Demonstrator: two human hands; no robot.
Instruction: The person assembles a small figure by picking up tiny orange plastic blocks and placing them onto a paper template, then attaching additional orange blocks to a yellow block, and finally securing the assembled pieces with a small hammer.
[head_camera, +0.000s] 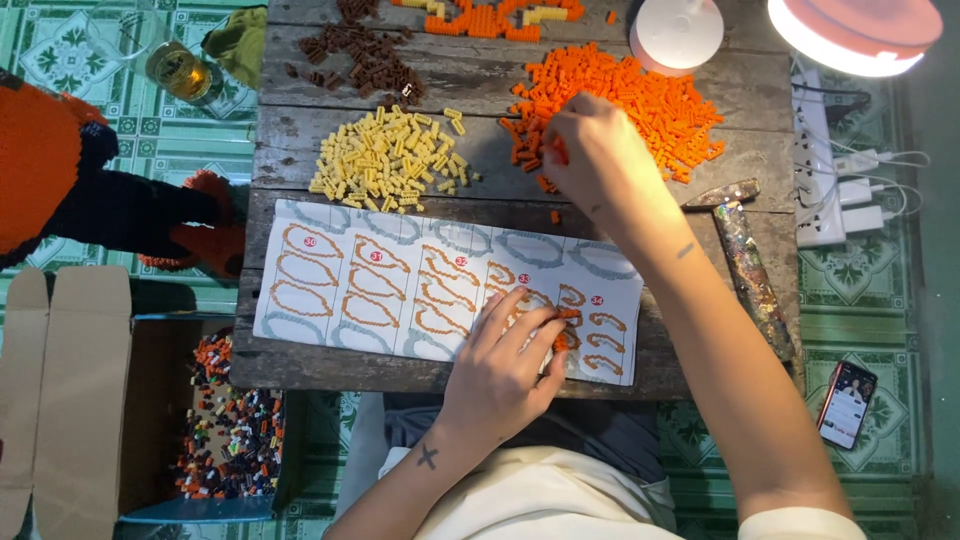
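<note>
Orange bricks (640, 100) lie heaped at the far edge of the instruction sheet (400, 280), and the right hand (590, 150) reaches into that heap, fingertips pinched on a brick or two. On the sheet's near right corner the left hand (505, 365) presses a small orange assembly (567, 328) flat, fingers closed about it. Yellow bricks (390, 160) sit beyond the sheet's middle. Picking one brick at a time while holding the assembly steady should work best.

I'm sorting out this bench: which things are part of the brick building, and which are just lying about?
In use: right hand in orange bricks; left hand on instruction sheet; yellow bricks; brown bricks.
Lying about: hammer, phone, glass, power strip.
</note>
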